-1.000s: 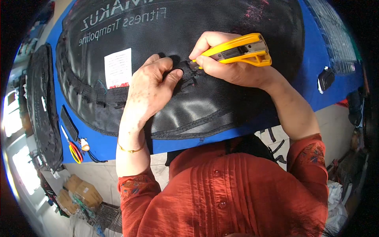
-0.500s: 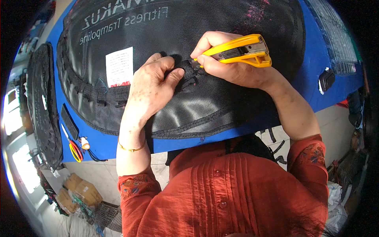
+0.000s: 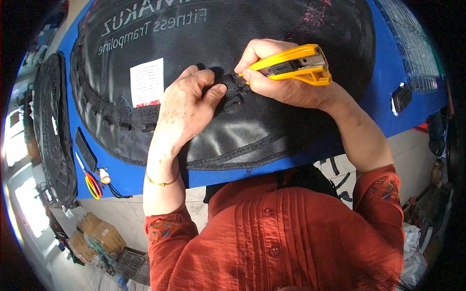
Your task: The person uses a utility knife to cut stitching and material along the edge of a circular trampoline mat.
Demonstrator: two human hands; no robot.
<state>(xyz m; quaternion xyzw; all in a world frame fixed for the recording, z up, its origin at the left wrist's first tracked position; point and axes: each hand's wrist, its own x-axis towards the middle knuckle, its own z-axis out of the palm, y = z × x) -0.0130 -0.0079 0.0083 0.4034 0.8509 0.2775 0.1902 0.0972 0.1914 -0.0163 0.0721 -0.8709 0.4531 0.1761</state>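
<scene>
Black trampoline mesh (image 3: 242,116) with mirrored lettering covers much of the blue table. My left hand (image 3: 189,99) rests on it, fingers curled and pinching the black webbing strip (image 3: 138,116) along its edge band. My right hand (image 3: 286,80) grips a yellow cutter (image 3: 296,65), whose tip points left and touches the webbing just right of my left thumb. The blade itself is too small to make out. A white printed label (image 3: 147,81) lies on the mesh left of my left hand.
Scissors with red and yellow handles (image 3: 92,184) and a dark flat object (image 3: 85,149) lie at the table's left edge. A small black item (image 3: 401,98) and clear plastic packs (image 3: 412,48) are at the right. Cardboard boxes (image 3: 104,235) stand on the floor, lower left.
The mesh and label have shifted very slightly right since the first frame. The rear end of the yellow cutter has tilted a little lower. Both hands keep their grip.
</scene>
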